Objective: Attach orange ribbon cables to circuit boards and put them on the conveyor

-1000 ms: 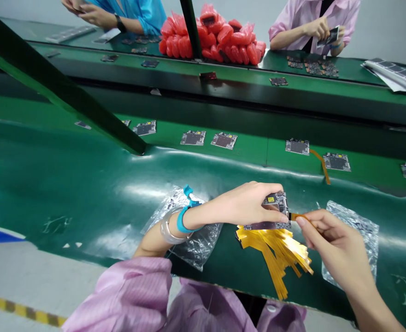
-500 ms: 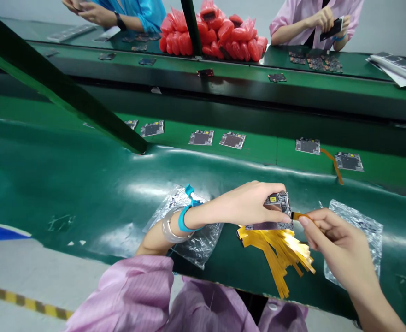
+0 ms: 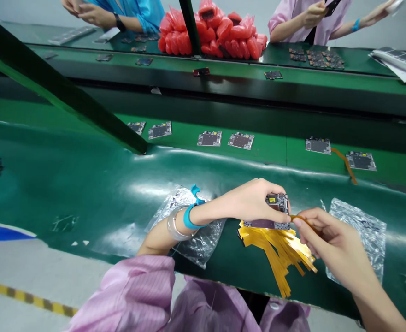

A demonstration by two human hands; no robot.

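My left hand [image 3: 256, 201] is closed around a circuit board [image 3: 278, 201] with a small yellow label, its fingers gripping the edges. Between the thumb and fingers of my right hand [image 3: 327, 230] is an orange flex cable [image 3: 304, 221], whose near end meets the board's right edge. Whether that end is seated in a connector is hidden by my fingertips. Just below the board lies a loose pile of yellow-orange flex cables [image 3: 279, 256] on the green mat [image 3: 95, 184].
Clear plastic bags [image 3: 197, 244] lie on both sides of the cables. Several boards [image 3: 209, 138] sit on the green conveyor [image 3: 275, 150] ahead, one with a cable [image 3: 345, 163] beside it. A slanted green post [image 3: 67, 87] stands left. Two people work opposite near red bags [image 3: 216, 34].
My right hand has moved slightly left, bringing the cable end against the board. The boards on the near conveyor have shifted right. The person opposite at right has spread their hands apart.
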